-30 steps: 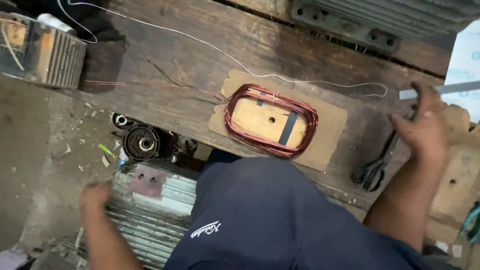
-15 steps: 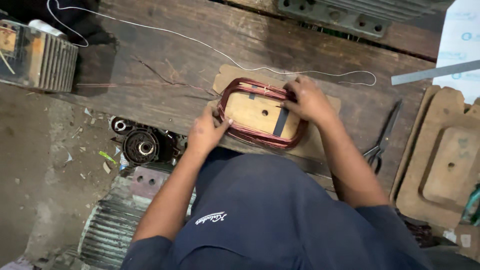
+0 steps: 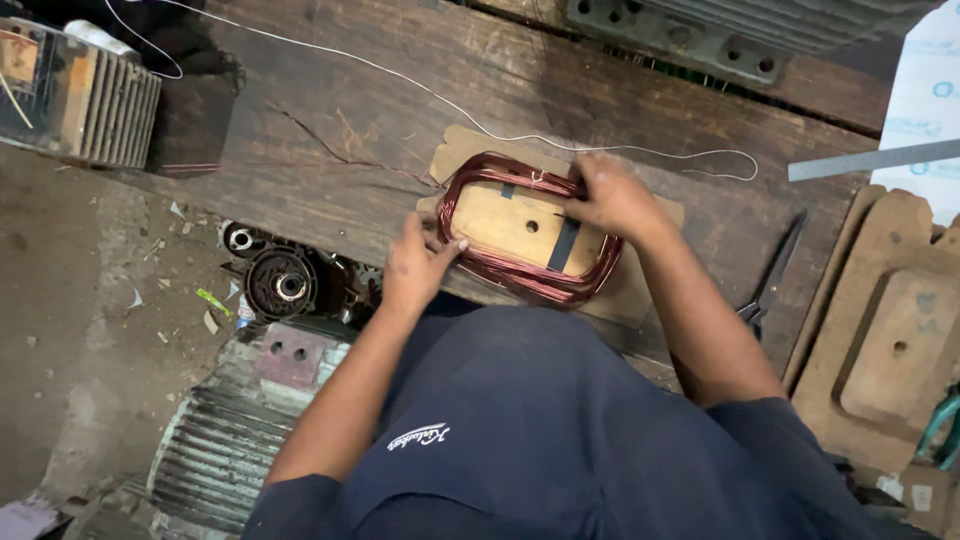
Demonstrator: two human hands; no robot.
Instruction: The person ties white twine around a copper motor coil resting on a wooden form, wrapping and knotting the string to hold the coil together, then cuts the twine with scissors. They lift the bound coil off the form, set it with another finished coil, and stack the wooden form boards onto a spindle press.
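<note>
coil far corner: copper coil (image 3: 530, 270) was covered by right hand (image 3: 612, 198)
left fingertips: left hand (image 3: 418, 265) hid coil's near-left edge
scissors (image 3: 770, 280): handles hidden behind right forearm
finned motor (image 3: 215, 450): cropped at bottom edge (partly under arm)

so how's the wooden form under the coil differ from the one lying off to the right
The form under the coil has copper wire wound round its edge; the right form is bare. Both hands, left and right, grip the coil one; nobody touches the right form. The coil one carries dark tape strips; the right form shows none. Both are rounded wooden blocks with a centre hole, each on a flat backing.
</note>
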